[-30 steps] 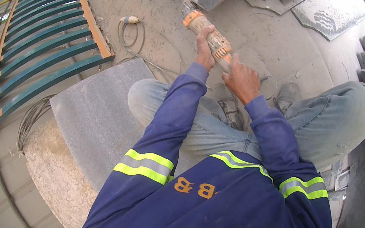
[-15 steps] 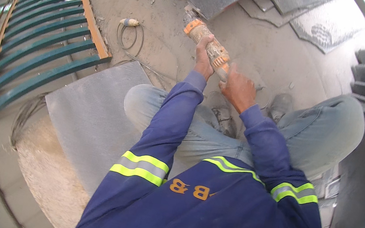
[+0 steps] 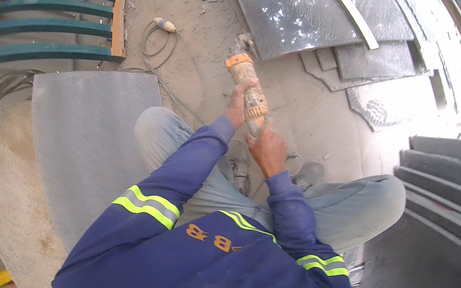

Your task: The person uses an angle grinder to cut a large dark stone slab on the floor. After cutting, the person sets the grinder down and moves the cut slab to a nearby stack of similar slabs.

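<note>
- Dusty orange handheld angle grinder (image 3: 247, 86), centre-upper frame, held in both hands, pointing up-left toward the slabs.
- Left hand (image 3: 239, 104) wrapped round the grinder body mid-length, fingers closed on it.
- Right hand (image 3: 267, 147) gripping the grinder's rear end, just below the left hand; hands nearly touching.
- Grinder head sits at the lower edge of a shiny dark grey stone slab (image 3: 300, 10), upper centre; contact not clear.
- Matte grey rectangular stone slab (image 3: 83, 139) lies flat at left of frame, beside the person's left knee.
- Green slatted metal grate with orange frame (image 3: 56, 26), upper left.
- Coiled cable with plug (image 3: 160, 33) on the dusty floor, left of the grinder, apart from the hands.
</note>
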### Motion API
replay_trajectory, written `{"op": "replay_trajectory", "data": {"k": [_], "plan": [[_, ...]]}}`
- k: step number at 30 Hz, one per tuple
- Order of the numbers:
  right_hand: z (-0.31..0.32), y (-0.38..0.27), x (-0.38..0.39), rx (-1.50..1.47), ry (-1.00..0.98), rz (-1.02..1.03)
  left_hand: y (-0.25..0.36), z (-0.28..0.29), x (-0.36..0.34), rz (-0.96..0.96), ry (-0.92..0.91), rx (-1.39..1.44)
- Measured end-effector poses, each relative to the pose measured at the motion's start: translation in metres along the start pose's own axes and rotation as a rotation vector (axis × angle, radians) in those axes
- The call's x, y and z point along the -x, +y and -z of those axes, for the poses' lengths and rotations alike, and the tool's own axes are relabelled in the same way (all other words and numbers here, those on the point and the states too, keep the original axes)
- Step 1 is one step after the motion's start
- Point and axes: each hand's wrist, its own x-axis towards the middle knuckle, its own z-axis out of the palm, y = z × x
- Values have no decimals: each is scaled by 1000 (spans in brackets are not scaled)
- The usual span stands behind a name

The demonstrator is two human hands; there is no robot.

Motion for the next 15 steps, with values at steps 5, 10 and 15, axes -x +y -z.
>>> {"op": "replay_trajectory", "data": {"k": [5, 10, 15], "plan": [[12, -5, -31, -674, -324, -72, 63, -21, 17, -107, -64, -17], [33, -19, -44, -817, -471, -128, 79, -36, -7, -109, -346, 214], [29, 4, -66, -619, -67, -105, 47, -76, -34, -177, -195, -28]]}}
